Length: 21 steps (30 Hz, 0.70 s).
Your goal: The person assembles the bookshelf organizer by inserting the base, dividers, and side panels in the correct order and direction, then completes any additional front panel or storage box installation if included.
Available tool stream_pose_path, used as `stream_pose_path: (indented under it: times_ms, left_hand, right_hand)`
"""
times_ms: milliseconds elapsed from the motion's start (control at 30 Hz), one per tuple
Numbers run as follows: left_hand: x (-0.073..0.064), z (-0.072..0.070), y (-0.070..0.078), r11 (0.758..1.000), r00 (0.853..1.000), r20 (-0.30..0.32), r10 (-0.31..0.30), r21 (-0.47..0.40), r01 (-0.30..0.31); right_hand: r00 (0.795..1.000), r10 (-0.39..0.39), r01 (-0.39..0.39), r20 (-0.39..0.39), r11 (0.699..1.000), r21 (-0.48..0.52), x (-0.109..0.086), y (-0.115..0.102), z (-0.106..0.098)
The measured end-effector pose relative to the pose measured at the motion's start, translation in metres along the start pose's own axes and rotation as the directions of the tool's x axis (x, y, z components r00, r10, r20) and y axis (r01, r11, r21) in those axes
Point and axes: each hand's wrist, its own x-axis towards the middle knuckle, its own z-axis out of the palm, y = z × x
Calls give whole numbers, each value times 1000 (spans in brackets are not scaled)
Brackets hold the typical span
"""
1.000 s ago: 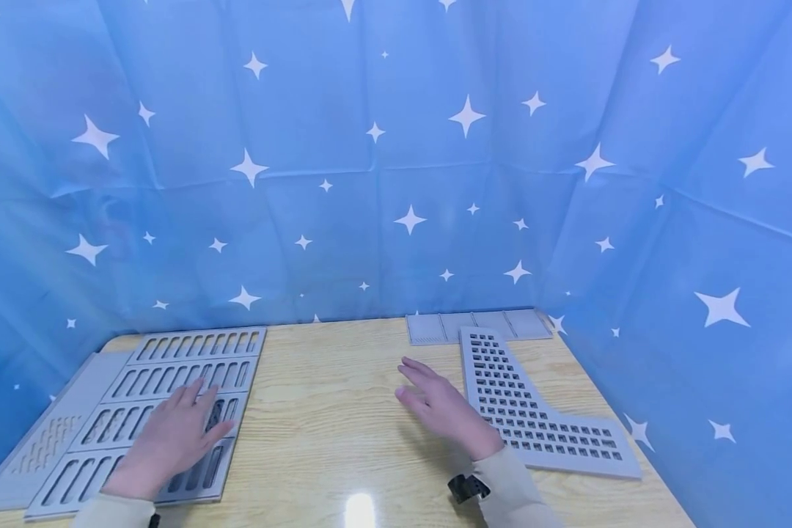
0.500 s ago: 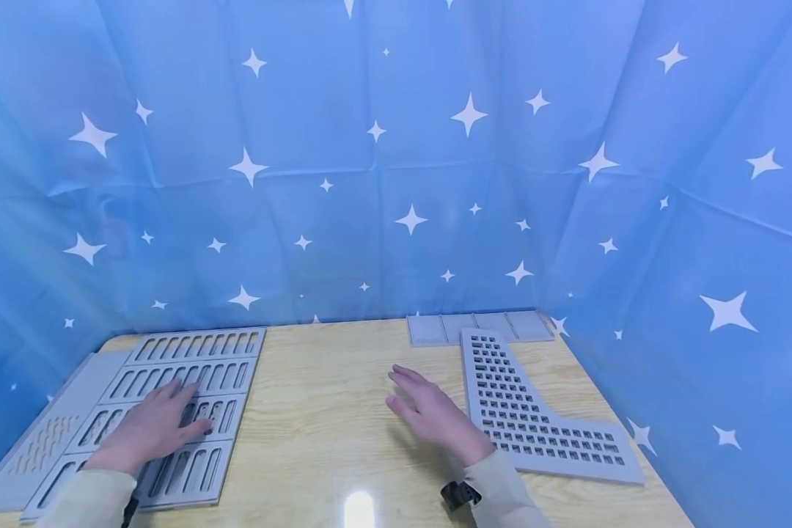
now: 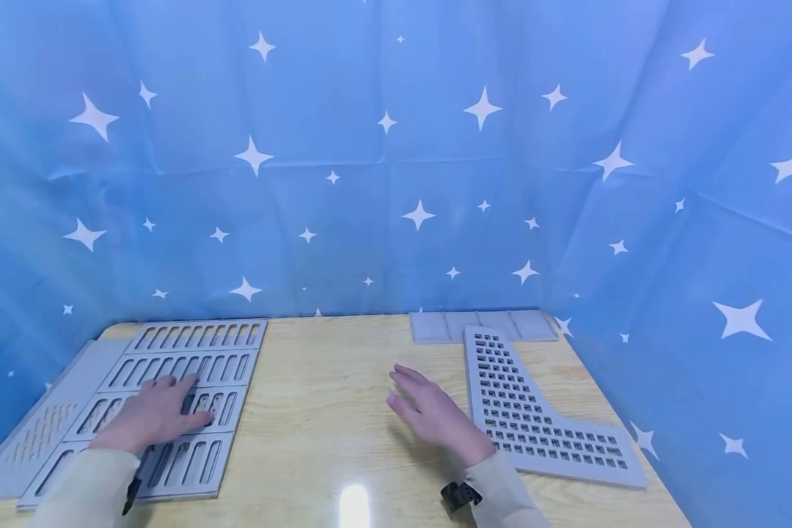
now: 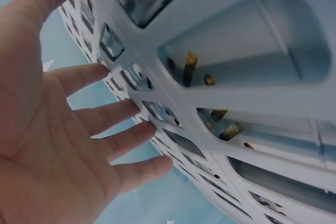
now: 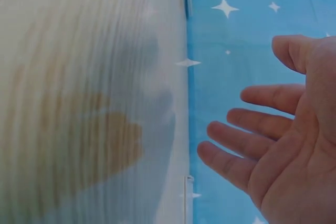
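Observation:
My left hand (image 3: 148, 414) is over a grey panel (image 3: 219, 469) with rows of long rounded slots, on the table's left side. Up close in the left wrist view, the fingers of the left hand (image 4: 68, 129) are spread, with their tips right at the slotted panel (image 4: 210, 95). Small gold-coloured pieces (image 4: 190, 67) show inside some slots. Nothing is in its grasp. My right hand (image 3: 435, 414) hovers over the wooden table, just left of an L-shaped grey panel (image 3: 636, 475) full of small square holes. In the right wrist view, the right hand (image 5: 278, 145) has extended, slightly parted fingers and holds nothing.
Beside the slotted panel at the far left lies a flat grey plate (image 3: 105, 359) with small slots. A shallow divided grey tray (image 3: 462, 328) sits at the table's back edge. A blue star-patterned curtain (image 3: 343, 271) encloses the wooden table (image 3: 323, 396).
My left hand has shifted left over the slotted panel, and some of its fingers have bent. My right hand has drifted slightly left. The head view has tilted slightly.

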Motion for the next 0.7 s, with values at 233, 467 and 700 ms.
stream_pose_path:
  times_ms: [233, 467, 700]
  left_hand:
    - [8, -10, 7, 1000, 1000, -14, 4, 4, -4]
    - [11, -5, 6, 995, 998, -30, -50, -83, 48]
    - [7, -3, 14, 992, 995, -80, -52, -117, 42]
  right_hand:
    - [999, 22, -21, -30, 1000, 4, -3, 1, 0]
    - [1000, 18, -18, -15, 1000, 20, -4, 2, 0]
    - [1000, 5, -5, -7, 1000, 16, -2, 2, -1]
